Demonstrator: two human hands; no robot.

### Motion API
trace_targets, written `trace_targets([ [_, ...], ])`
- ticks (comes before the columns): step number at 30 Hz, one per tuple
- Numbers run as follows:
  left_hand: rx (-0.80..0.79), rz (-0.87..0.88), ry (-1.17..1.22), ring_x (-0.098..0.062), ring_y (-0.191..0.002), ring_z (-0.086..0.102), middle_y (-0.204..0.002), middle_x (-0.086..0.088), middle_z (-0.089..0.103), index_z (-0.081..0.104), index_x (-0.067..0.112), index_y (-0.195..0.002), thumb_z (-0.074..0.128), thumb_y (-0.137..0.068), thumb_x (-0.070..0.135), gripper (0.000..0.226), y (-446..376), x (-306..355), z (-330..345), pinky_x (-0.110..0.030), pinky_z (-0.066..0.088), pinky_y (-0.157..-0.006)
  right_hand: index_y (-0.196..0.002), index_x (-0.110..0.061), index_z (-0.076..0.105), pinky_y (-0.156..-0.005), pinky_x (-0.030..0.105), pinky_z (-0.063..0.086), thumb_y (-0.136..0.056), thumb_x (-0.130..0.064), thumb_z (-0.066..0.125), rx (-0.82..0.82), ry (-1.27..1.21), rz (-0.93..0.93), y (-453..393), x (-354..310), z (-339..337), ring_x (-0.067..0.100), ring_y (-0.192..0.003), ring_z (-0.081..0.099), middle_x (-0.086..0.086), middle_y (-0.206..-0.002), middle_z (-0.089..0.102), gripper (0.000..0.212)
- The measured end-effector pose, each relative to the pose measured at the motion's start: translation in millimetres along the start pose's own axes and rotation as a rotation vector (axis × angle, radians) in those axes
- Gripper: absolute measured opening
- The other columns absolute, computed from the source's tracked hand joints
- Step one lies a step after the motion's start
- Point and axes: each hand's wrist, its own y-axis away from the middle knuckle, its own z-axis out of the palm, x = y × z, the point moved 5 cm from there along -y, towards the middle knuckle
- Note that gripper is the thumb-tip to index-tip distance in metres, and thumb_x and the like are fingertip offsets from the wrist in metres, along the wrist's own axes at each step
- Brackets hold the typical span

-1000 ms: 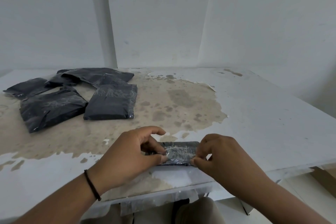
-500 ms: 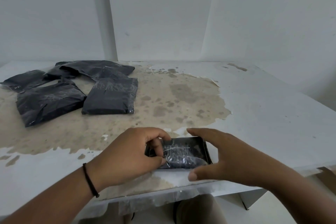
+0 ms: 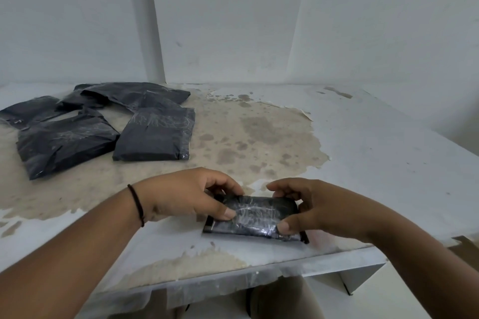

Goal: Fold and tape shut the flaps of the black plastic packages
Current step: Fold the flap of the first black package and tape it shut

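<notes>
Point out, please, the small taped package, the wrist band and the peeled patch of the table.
small taped package (image 3: 259, 217): head view, its taped top.
wrist band (image 3: 136, 204): head view, black cord on left wrist.
peeled patch (image 3: 259, 137): head view, bare brown area.

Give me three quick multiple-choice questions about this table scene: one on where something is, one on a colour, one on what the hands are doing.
1. Where does the pile of other packages lie on the table?
A. far left
B. far right
C. at the near edge

2. What colour is the band on the left wrist?
A. white
B. black
C. red

3. What are the hands doing to the small package?
A. hovering above it
B. both holding it by its ends
C. only one touching it

Answers: 1 A, the pile sits at the back left. 2 B, the band is dark black. 3 B, the left hand and right hand each grip one end, thumbs on top.
</notes>
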Motion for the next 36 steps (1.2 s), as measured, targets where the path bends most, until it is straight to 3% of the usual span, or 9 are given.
trace_targets([
  [4,-0.006,-0.010,-0.212,-0.001,-0.095,0.058,-0.113,0.014,0.057,0.055,0.035,-0.118,0.078,-0.068,0.051,0.058,-2,9,14,-0.021,0.051,-0.083,-0.127,-0.044,0.045,-0.078,0.004,0.045,-0.073,-0.034,0.079,0.060,0.190,-0.023,1,-4,2,-0.004,-0.100,0.056,-0.020,-0.122,0.050,0.064],
  [7,0.086,0.066,-0.431,-0.002,-0.091,0.058,-0.103,0.017,0.057,0.058,0.036,-0.109,0.081,-0.057,0.060,0.061,-4,21,25,-0.024,0.052,-0.082,-0.133,-0.037,0.043,-0.074,0.004,0.043,-0.075,-0.034,0.077,0.081,0.267,-0.044,1,-9,3,-0.007,-0.098,0.052,-0.020,-0.123,0.046,0.068],
  [14,-0.043,0.105,-0.172,0.000,-0.098,0.063,-0.104,0.021,0.066,0.067,0.037,-0.114,0.084,-0.065,0.032,0.052,-5,10,9,-0.016,0.049,-0.088,-0.120,-0.035,0.055,-0.073,0.005,0.046,-0.074,-0.036,0.077,-0.002,0.218,-0.031,-1,-12,2,0.000,-0.095,0.058,-0.016,-0.109,0.059,0.051],
  [17,-0.038,0.095,0.058,-0.009,-0.107,0.065,-0.113,0.010,0.071,0.066,0.032,-0.116,0.080,-0.071,0.016,0.050,-3,-2,-3,-0.021,0.049,-0.092,-0.121,-0.040,0.050,-0.074,0.009,0.049,-0.077,-0.036,0.075,0.025,0.209,-0.027,-1,-10,1,0.002,-0.090,0.061,-0.016,-0.106,0.060,0.051],
  [21,0.041,0.093,0.094,-0.010,-0.115,0.060,-0.128,0.009,0.059,0.046,0.046,-0.130,0.086,-0.062,0.042,0.079,2,-5,-7,-0.029,0.050,-0.095,-0.114,-0.043,0.050,-0.070,0.022,0.055,-0.076,-0.033,0.076,0.114,0.079,-0.057,-2,-11,-3,0.009,-0.084,0.066,-0.010,-0.105,0.062,0.047],
  [23,0.118,0.135,0.059,-0.007,-0.109,0.062,-0.124,0.012,0.058,0.045,0.047,-0.126,0.092,-0.054,0.036,0.087,3,5,-3,-0.031,0.054,-0.088,-0.114,-0.042,0.051,-0.070,0.024,0.055,-0.075,-0.030,0.078,0.151,-0.045,-0.092,-2,-13,-6,0.013,-0.084,0.068,-0.006,-0.108,0.063,0.049],
  [27,0.167,0.232,0.198,-0.015,-0.106,0.065,-0.114,0.004,0.068,0.062,0.035,-0.114,0.091,-0.058,0.013,0.066,4,20,-14,-0.035,0.054,-0.089,-0.116,-0.038,0.054,-0.069,0.025,0.052,-0.077,-0.022,0.077,0.192,-0.206,-0.143,2,-24,-13,0.016,-0.080,0.068,-0.002,-0.109,0.065,0.048],
  [32,0.021,0.247,0.467,-0.027,-0.111,0.063,-0.124,-0.009,0.064,0.056,0.029,-0.126,0.087,-0.061,0.014,0.073,6,14,-31,-0.034,0.056,-0.081,-0.119,-0.041,0.050,-0.081,0.033,0.055,-0.073,-0.022,0.078,0.251,-0.282,-0.165,6,-41,-20,0.015,-0.091,0.070,-0.007,-0.109,0.067,0.058],
  [36,0.121,0.252,0.759,-0.027,-0.091,0.069,-0.111,-0.020,0.068,0.051,0.019,-0.129,0.090,-0.053,0.015,0.086,5,3,-42,-0.030,0.059,-0.070,-0.118,-0.032,0.049,-0.071,0.028,0.056,-0.069,-0.015,0.079,0.387,-0.370,-0.218,2,-57,-20,0.015,-0.086,0.072,-0.003,-0.104,0.070,0.060],
])
